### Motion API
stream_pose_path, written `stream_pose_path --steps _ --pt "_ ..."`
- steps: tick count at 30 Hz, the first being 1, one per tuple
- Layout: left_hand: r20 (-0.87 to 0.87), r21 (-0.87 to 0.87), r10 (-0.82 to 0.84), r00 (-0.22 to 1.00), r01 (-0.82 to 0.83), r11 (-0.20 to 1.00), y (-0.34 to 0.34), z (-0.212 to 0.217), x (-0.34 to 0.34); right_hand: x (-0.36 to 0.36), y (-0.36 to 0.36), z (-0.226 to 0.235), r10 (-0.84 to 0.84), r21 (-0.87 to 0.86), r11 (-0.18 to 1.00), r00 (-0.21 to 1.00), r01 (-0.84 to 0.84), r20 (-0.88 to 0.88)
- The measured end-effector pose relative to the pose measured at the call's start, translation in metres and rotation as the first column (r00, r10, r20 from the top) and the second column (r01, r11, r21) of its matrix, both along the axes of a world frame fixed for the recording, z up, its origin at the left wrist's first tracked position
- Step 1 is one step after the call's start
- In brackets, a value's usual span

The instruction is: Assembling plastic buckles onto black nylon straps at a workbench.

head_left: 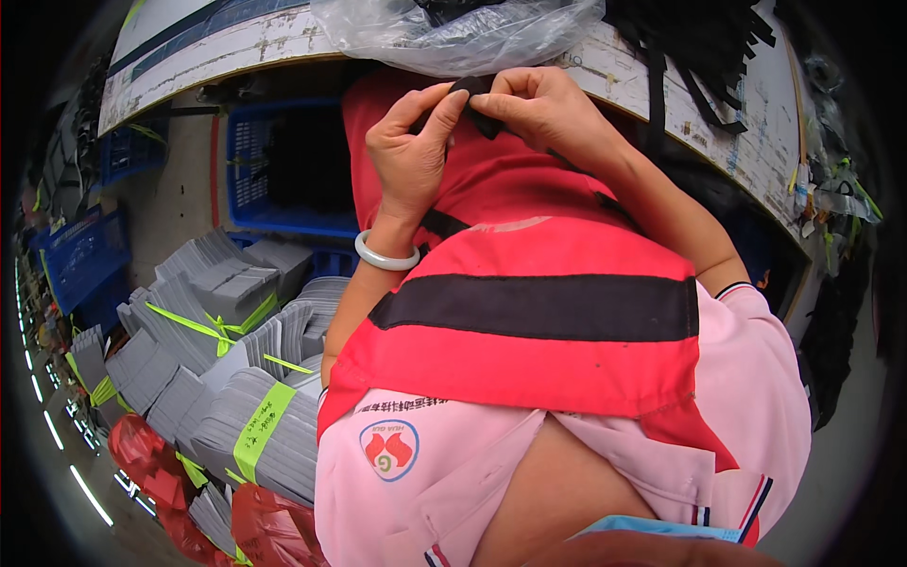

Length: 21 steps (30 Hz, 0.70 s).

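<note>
Just in front of the table's edge, a small black fabric piece (487,124) is pinched between my two hands. My left hand (412,149), with a pale bangle (385,253) on its wrist, grips the piece's left side between thumb and fingers. On the other side, the thumb and forefinger of my right hand (552,106) hold it close to the left fingertips. Which part of a product this piece is, I cannot make out. Below the hands spreads my red apron (529,255) with its black band.
A clear plastic bag (444,38) lies on the worn white table (236,59), with black straps (694,66) to its right. Blue crates (248,180) stand at the left. Nearer are grey stacked sheets (227,416) tied with yellow-green strips, and red plastic bags (269,524).
</note>
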<state>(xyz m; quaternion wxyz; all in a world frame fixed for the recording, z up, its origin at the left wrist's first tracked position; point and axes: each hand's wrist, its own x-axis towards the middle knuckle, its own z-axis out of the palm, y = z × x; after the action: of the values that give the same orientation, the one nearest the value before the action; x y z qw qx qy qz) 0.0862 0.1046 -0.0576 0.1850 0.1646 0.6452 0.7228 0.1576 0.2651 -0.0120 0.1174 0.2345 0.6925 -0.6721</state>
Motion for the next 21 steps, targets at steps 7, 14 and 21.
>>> stream_pose_path --steps 7,14,21 --pt "-0.184 0.019 0.010 0.983 -0.006 1.000 -0.003 -0.010 0.000 0.003 -0.014 -0.019 -0.099 -0.109 0.990 0.987 0.086 -0.126" --pt "-0.087 0.020 -0.099 0.991 0.101 0.995 -0.023 -0.005 -0.006 -0.006 0.006 -0.028 0.089 -0.534 0.842 0.996 -0.079 -0.007" --pt "0.053 -0.065 -0.229 0.972 0.232 0.971 -0.097 0.031 -0.027 -0.023 0.010 -0.043 -0.129 -0.373 0.926 0.980 0.065 -0.151"
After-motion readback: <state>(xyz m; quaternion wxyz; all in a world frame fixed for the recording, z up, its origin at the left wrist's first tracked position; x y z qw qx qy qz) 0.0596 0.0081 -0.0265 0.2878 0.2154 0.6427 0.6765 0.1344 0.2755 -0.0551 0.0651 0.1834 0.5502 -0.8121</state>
